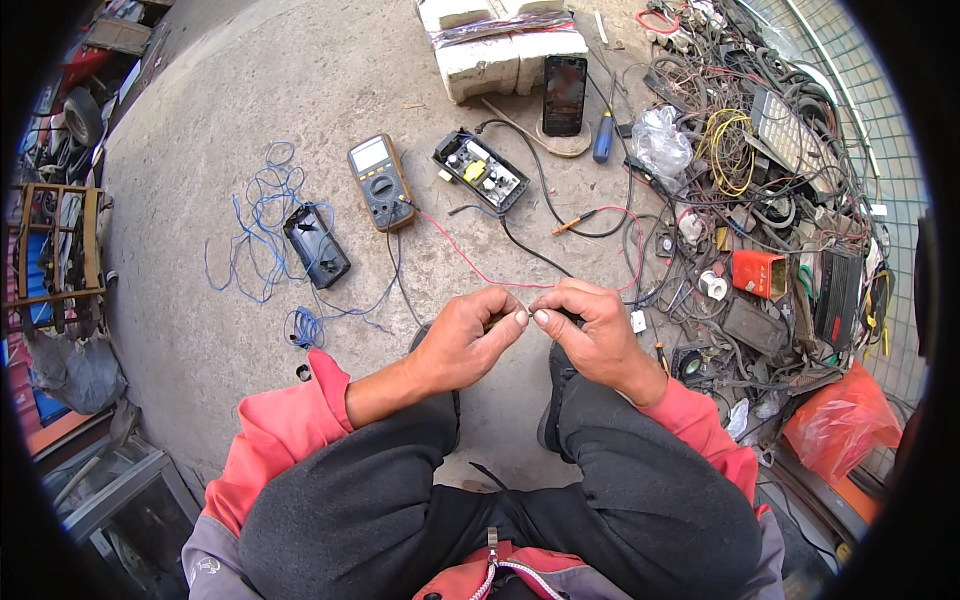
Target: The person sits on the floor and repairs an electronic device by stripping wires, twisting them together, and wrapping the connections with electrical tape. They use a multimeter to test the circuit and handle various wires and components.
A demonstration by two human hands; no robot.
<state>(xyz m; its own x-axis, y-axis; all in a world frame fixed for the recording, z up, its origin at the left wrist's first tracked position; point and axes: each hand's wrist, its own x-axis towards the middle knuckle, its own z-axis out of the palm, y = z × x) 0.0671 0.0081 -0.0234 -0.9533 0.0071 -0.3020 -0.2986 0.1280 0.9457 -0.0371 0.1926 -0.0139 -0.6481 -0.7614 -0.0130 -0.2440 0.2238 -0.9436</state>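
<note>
My left hand [470, 338] and my right hand [590, 340] meet above my knees, fingertips pinched on a small thin piece, perhaps a wire end, too small to make out clearly. Just beyond them runs a red test lead [470, 260] from the yellow-and-grey multimeter [378, 180], with an orange-handled probe [575, 224] lying to the right. An opened black power adapter [482, 172] shows its circuit board and yellow transformer, with a black cable coming from it. Its loose black plastic cover, or a similar casing [316, 246], lies left of the meter among tangled blue wires [262, 240].
A phone [564, 92] stands before white foam blocks [505, 60], near a blue screwdriver [605, 137]. A pile of cables, electronic scrap, a red box [757, 272] and a red bag [840, 420] covers the right side. A wooden rack [55, 250] and tyre [82, 115] sit far left.
</note>
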